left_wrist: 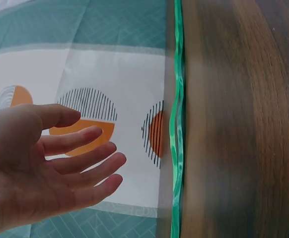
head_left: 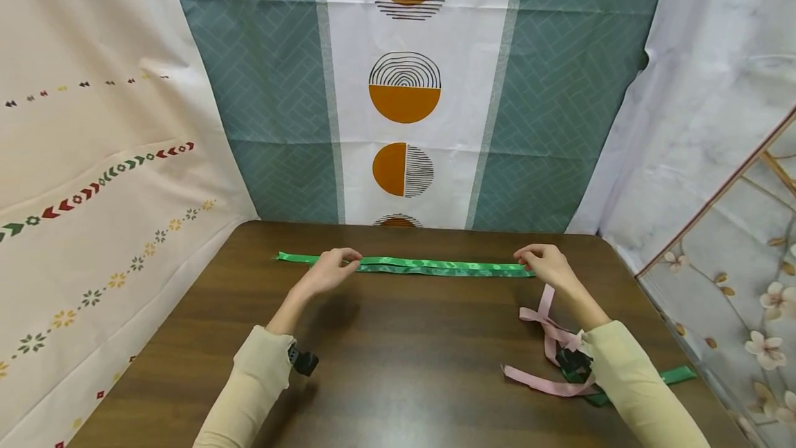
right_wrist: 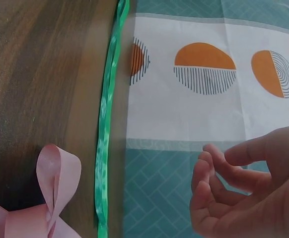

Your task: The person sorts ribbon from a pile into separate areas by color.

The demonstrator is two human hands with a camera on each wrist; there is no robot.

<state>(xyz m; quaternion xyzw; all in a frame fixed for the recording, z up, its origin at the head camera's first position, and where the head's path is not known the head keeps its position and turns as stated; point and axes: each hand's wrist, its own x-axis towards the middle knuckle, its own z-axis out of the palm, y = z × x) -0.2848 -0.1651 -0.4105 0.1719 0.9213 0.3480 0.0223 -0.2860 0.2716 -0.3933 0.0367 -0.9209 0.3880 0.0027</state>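
A long green satin ribbon [head_left: 435, 268] stretches across the far part of the table, two strands lying side by side, its left tip reaching past the left hand. The left hand [head_left: 332, 269] hovers over its left part, fingers relaxed and apart in the left wrist view, holding nothing. Near the ribbon's right end is the right hand [head_left: 544, 265]. In the right wrist view that hand's fingers [right_wrist: 201, 198] are loosely bent with nothing between them, apart from the ribbon [right_wrist: 105, 124].
A pink ribbon [head_left: 547, 327] tied in a bow lies on the right of the brown table [head_left: 404, 351], partly under the right forearm. Another green ribbon [head_left: 678, 374] pokes out beside that sleeve. Patterned cloths [head_left: 280, 88] hang behind the table and at both sides.
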